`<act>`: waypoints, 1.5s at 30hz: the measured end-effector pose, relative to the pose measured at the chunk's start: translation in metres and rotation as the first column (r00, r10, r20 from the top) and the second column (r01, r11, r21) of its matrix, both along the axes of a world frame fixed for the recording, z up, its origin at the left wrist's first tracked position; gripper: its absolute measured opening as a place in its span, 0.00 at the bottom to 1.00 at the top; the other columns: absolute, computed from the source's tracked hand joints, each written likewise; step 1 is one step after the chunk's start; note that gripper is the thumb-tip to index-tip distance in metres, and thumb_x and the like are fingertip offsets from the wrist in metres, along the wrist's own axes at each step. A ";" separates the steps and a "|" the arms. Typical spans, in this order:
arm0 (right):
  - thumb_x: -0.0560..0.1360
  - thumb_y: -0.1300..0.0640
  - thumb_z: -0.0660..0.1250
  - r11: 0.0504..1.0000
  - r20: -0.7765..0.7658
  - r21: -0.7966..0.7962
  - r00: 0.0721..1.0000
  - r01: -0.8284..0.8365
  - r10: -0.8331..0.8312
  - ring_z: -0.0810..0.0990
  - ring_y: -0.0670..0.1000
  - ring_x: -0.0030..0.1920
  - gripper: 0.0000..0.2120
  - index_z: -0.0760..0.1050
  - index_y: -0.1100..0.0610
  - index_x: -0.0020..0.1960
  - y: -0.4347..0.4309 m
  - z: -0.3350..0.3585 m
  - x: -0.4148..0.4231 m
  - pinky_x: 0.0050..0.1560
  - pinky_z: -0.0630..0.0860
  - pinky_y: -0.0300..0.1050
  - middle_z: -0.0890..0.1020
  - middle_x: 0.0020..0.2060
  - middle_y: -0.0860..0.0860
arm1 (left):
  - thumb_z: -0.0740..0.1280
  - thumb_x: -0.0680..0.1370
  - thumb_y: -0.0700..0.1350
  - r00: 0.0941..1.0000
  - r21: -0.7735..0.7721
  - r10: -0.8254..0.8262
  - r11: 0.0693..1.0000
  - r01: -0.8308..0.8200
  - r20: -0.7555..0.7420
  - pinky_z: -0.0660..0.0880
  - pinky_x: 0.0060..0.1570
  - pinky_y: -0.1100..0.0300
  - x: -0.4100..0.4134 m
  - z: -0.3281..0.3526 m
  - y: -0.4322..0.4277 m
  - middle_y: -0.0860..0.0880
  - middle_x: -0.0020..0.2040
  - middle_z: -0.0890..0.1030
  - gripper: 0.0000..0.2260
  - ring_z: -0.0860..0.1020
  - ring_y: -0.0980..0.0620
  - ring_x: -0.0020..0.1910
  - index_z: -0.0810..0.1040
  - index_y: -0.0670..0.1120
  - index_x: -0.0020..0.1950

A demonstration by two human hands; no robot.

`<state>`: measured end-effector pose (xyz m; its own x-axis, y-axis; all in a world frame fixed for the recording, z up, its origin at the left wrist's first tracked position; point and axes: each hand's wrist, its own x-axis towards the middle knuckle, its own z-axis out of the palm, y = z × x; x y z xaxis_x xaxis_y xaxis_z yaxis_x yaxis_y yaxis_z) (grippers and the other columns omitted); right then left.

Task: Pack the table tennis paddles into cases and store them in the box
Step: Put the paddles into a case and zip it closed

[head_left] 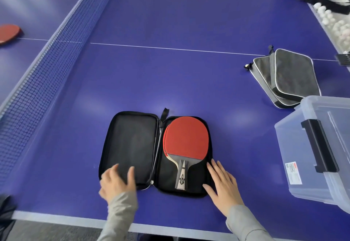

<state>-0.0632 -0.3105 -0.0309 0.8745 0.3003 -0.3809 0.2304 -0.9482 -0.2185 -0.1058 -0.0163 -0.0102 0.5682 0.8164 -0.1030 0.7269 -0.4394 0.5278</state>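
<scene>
**Paddle seated, case yet to close**

Blue surface (189, 79), split by the net (56, 55). At the right edge, clear box (303, 146), contents not readable. Just beyond it, two grey cases (291, 76) stacked, apparently closed. Near the front edge, black case (130, 146) lying open flat. In its right half, red paddle (186, 136), handle toward the person. Past the net at far left, a second paddle (8, 33), unpacked. Blurred left hand (115, 182) over the left flap's near corner, fingers loosely spread, gripping nothing visible. Flat right hand (223, 182), fingers straight, touching the case's right edge.

Probably mid-packing: this paddle in place, closing due. Next: fold the left flap over the paddle, steady the right half, zip round, then lift to the box.
</scene>
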 end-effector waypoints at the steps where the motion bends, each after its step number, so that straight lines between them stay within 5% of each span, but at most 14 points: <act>1: 0.80 0.39 0.48 1.000 0.000 -0.001 1.000 0.005 -0.005 0.32 0.42 0.72 0.31 0.39 0.46 0.77 0.001 0.000 0.000 0.74 0.45 0.43 0.37 0.75 0.42 | 0.71 0.73 0.50 0.998 0.002 0.055 0.998 -0.055 -0.034 0.61 0.62 0.40 -0.003 0.000 0.020 0.38 0.64 0.71 0.25 0.68 0.36 0.63 0.72 0.40 0.65; 4: 0.80 0.40 0.49 1.000 -0.003 -0.003 1.000 0.024 -0.024 0.33 0.42 0.73 0.31 0.40 0.46 0.77 0.004 0.001 -0.001 0.74 0.45 0.43 0.39 0.75 0.42 | 0.70 0.73 0.51 0.978 -0.072 0.131 0.987 -0.145 -0.163 0.58 0.65 0.40 -0.010 -0.002 0.065 0.39 0.69 0.66 0.30 0.63 0.37 0.66 0.66 0.40 0.70; 7: 0.80 0.40 0.50 0.999 -0.003 -0.001 0.999 0.037 -0.037 0.34 0.42 0.73 0.31 0.41 0.46 0.77 0.005 0.002 0.000 0.74 0.45 0.42 0.40 0.76 0.42 | 0.69 0.75 0.50 0.985 -0.205 0.017 0.977 -0.053 -0.173 0.61 0.66 0.45 -0.013 -0.005 0.083 0.43 0.66 0.69 0.22 0.64 0.41 0.66 0.73 0.41 0.64; 11: 0.79 0.40 0.51 0.999 0.002 0.010 0.999 0.044 -0.044 0.37 0.43 0.75 0.31 0.41 0.46 0.77 0.005 0.004 0.000 0.74 0.47 0.42 0.41 0.76 0.43 | 0.67 0.76 0.39 0.999 -0.406 -0.031 0.913 0.038 0.023 0.75 0.52 0.50 -0.021 0.005 0.090 0.44 0.60 0.75 0.13 0.73 0.43 0.59 0.75 0.43 0.61; 15: 0.80 0.44 0.55 0.985 -0.026 0.126 0.993 0.115 -0.113 0.46 0.46 0.77 0.29 0.48 0.48 0.77 0.012 0.017 0.002 0.73 0.51 0.42 0.48 0.77 0.44 | 0.62 0.76 0.30 0.966 -0.593 0.054 0.797 0.111 0.254 0.74 0.37 0.60 -0.028 0.038 0.081 0.44 0.54 0.81 0.16 0.79 0.44 0.51 0.75 0.48 0.57; 20: 0.77 0.55 0.66 0.724 0.033 0.579 0.877 0.374 -0.479 0.68 0.48 0.69 0.20 0.70 0.52 0.68 0.039 0.062 0.020 0.70 0.63 0.48 0.71 0.68 0.47 | 0.68 0.69 0.29 0.853 -0.398 -0.222 0.810 0.431 0.472 0.75 0.45 0.72 -0.021 0.089 0.030 0.50 0.49 0.84 0.23 0.81 0.58 0.45 0.77 0.51 0.58; 27: 0.78 0.53 0.63 0.325 -0.289 0.818 0.828 0.474 -0.481 0.71 0.36 0.63 0.08 0.75 0.40 0.53 0.093 0.121 0.051 0.63 0.65 0.35 0.74 0.61 0.40 | 0.71 0.65 0.42 0.538 -0.001 -0.698 0.610 0.792 0.472 0.75 0.48 0.65 -0.003 0.096 -0.064 0.56 0.52 0.81 0.20 0.75 0.60 0.49 0.81 0.46 0.58; 30: 0.75 0.52 0.68 0.290 -0.340 0.790 0.779 0.541 -0.526 0.76 0.41 0.57 0.07 0.74 0.43 0.52 0.095 0.119 0.053 0.59 0.71 0.39 0.77 0.56 0.43 | 0.72 0.64 0.42 0.503 0.036 -0.735 0.579 0.814 0.454 0.73 0.47 0.66 0.002 0.088 -0.083 0.53 0.50 0.81 0.22 0.73 0.59 0.48 0.81 0.45 0.58; 33: 0.72 0.57 0.72 0.378 -0.285 0.736 0.763 0.562 -0.580 0.77 0.48 0.53 0.13 0.73 0.52 0.54 0.090 0.110 0.055 0.54 0.71 0.40 0.78 0.52 0.49 | 0.74 0.65 0.47 0.469 0.021 -0.767 0.530 0.848 0.438 0.73 0.49 0.64 0.003 0.081 -0.084 0.53 0.52 0.81 0.22 0.73 0.60 0.50 0.81 0.45 0.58; 36: 0.71 0.64 0.70 0.410 -0.206 0.734 0.754 0.540 -0.624 0.74 0.44 0.50 0.15 0.72 0.56 0.56 0.079 0.101 0.062 0.47 0.67 0.25 0.74 0.54 0.49 | 0.75 0.66 0.53 0.566 -0.088 -0.703 0.592 0.801 0.431 0.68 0.56 0.66 0.005 0.072 -0.066 0.55 0.56 0.77 0.23 0.72 0.61 0.55 0.80 0.45 0.59; 40: 0.72 0.63 0.70 0.396 -0.263 0.674 0.703 0.624 -0.661 0.71 0.46 0.52 0.16 0.71 0.55 0.58 0.056 0.078 0.067 0.48 0.67 0.32 0.71 0.55 0.49 | 0.74 0.71 0.47 0.867 -0.419 -0.425 0.760 0.497 0.260 0.69 0.63 0.55 0.026 0.054 -0.032 0.52 0.61 0.73 0.25 0.72 0.52 0.62 0.73 0.46 0.66; 45: 0.72 0.63 0.70 0.347 -0.401 0.545 0.600 0.763 -0.692 0.75 0.54 0.51 0.13 0.73 0.61 0.56 0.038 0.043 0.065 0.54 0.71 0.46 0.76 0.56 0.58 | 0.72 0.73 0.50 0.972 -0.751 -0.223 0.628 0.205 0.079 0.74 0.46 0.56 0.067 0.040 -0.024 0.52 0.64 0.72 0.29 0.72 0.54 0.58 0.65 0.51 0.71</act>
